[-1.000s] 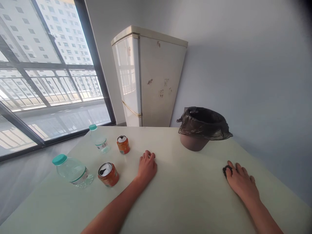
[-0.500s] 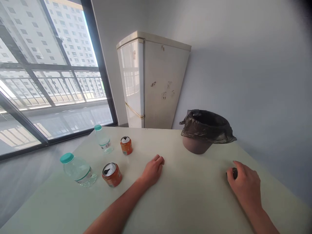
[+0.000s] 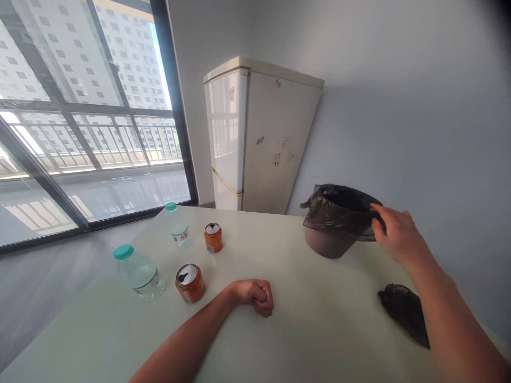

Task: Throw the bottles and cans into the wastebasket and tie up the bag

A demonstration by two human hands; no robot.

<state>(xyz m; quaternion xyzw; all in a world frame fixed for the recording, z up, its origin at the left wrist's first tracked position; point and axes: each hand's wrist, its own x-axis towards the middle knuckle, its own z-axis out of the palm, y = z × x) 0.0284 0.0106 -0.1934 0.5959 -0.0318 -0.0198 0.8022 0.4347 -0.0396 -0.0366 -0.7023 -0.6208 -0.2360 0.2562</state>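
Right hand (image 3: 399, 234) rose, partly hiding liner (image 3: 329, 217).

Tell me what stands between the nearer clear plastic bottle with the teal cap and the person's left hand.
The nearer orange, cylindrical metal can stands between the bottle and the clenched left hand, as the head view shows.

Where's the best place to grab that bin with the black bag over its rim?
Probably by the rim of the bin, coming from its right, where the right hand is: the bin stands upright, mouth up, so a pinch over the edge, through the overhanging black liner, should hold.
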